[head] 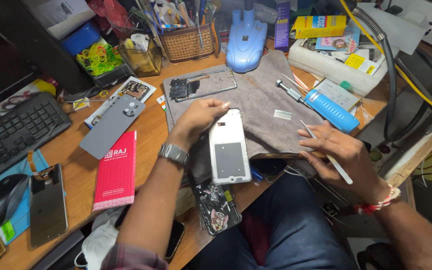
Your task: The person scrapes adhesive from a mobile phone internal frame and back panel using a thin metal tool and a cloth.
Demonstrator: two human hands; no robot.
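Observation:
An opened white phone body [229,150] lies on a grey cloth [256,100] at the desk's front edge. My left hand [196,117] rests on the phone's top left corner, fingers curled over it, a metal watch on the wrist. My right hand [341,150] sits at the cloth's right edge and holds thin metal tweezers [328,156] that point up and to the left. A small silver part [282,114] lies on the cloth between the hands. A metal phone frame [203,85] lies at the cloth's far left.
A blue screwdriver [323,106], a grey back cover [112,126], a red box [116,170], a dark phone [47,205], a patterned phone case [218,207], a keyboard [16,130], a mouse [1,197], a tool basket [188,40] and a blue lamp base [246,42] crowd the wooden desk.

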